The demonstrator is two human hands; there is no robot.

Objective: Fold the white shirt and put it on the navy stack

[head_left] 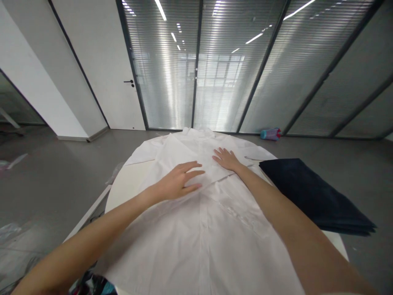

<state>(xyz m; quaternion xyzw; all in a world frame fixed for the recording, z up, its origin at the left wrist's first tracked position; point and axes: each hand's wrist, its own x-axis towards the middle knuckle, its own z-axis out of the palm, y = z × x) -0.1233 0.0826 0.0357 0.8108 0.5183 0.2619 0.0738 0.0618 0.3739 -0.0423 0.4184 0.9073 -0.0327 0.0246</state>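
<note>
A white button-up shirt [184,237] lies spread over a round pale table, its collar at the far edge and its hem toward me. Creases run across its middle and right side. My left hand [178,180] is over the middle of the shirt, fingers apart and holding nothing; whether it touches the cloth I cannot tell. Farther off and to the right, my right hand [226,159] rests flat on the upper part of the shirt with its fingers spread.
Folded dark navy cloth [310,192] lies on the table's right side and juts past its edge. Bare tabletop [135,178] shows at left. On the floor beyond stands a blue and pink object [270,134]. Glass partitions with blinds and a white door [101,61] stand behind.
</note>
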